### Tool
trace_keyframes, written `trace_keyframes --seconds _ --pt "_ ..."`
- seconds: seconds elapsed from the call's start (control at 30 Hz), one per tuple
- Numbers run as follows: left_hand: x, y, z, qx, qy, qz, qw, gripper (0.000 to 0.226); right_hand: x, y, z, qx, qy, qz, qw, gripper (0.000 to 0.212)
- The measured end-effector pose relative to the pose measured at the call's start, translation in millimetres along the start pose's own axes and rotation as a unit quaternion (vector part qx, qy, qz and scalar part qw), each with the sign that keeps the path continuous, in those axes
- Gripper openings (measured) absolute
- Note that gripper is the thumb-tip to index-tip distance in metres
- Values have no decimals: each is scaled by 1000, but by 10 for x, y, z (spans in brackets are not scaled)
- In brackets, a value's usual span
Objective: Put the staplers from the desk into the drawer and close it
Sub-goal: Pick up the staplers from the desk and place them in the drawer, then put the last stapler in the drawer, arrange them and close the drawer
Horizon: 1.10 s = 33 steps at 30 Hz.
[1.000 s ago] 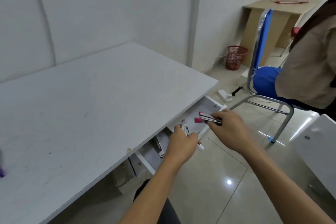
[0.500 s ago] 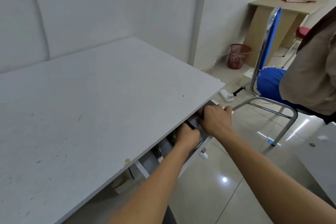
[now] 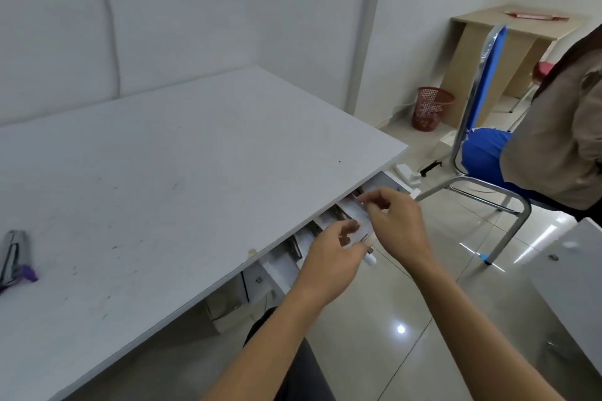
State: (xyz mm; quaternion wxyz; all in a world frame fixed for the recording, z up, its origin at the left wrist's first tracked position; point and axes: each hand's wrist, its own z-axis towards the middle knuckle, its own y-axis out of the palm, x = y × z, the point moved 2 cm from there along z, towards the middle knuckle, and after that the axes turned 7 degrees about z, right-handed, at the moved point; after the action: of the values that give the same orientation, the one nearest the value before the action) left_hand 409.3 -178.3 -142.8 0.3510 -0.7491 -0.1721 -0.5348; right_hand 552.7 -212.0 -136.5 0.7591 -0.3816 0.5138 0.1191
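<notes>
The white desk (image 3: 169, 172) has an open drawer (image 3: 392, 185) under its right front edge. Both hands hover over the drawer's front, holding nothing. My left hand (image 3: 329, 254) has loosely curled fingers near the drawer's white knob (image 3: 370, 259). My right hand (image 3: 399, 226) is just right of it, fingers apart above the drawer. A sliver of a pink stapler (image 3: 355, 196) shows inside the drawer under the desk edge; the rest of it is hidden. A grey stapler with a purple part (image 3: 14, 255) lies on the desk at the far left.
A person in a beige top (image 3: 557, 143) sits on a blue chair with a metal frame (image 3: 482, 153) to the right. A red mesh bin (image 3: 430, 107) and a wooden desk (image 3: 508, 42) stand by the back wall. A white cabinet corner (image 3: 573, 277) is at right.
My right hand carried the pink stapler into the drawer and let it go. Both hands have drawn back out of the drawer with nothing in them.
</notes>
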Motion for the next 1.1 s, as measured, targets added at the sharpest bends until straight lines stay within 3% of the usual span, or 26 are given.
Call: trace_keyframes --seconds 0.1,0.23,0.4,0.57,0.73,0.8,0.97,1.1 --pt "16 -337 -347 49 62 35 996 33 -374 139 -140 -32 -3 82 996 25" --pt "-117 -1010 -815 178 88 68 978 47 -815 519 -346 -130 -28 88 987 23" --pt "-569 -2024 -1428 342 53 129 929 49 -1278 1268 -660 -227 -58 103 967 24" --pt "-1111 -2802 -1856 458 -25 170 872 45 -1642 1984 -979 -301 -94 81 945 23" --pt "-1487 -3120 -2050 455 -89 136 875 48 -1853 2655 -1262 -361 -112 28 925 15" --pt "-1496 -3104 -2035 439 -82 160 881 51 -1938 2862 -1347 -362 -116 16 925 24" --pt "-1516 -3032 -2004 429 -77 282 855 63 -2170 3263 -1556 -255 -213 -176 927 64" --pt "-1519 -3005 -2012 416 -72 305 853 66 -2278 3361 -1580 -233 -245 -226 914 51"
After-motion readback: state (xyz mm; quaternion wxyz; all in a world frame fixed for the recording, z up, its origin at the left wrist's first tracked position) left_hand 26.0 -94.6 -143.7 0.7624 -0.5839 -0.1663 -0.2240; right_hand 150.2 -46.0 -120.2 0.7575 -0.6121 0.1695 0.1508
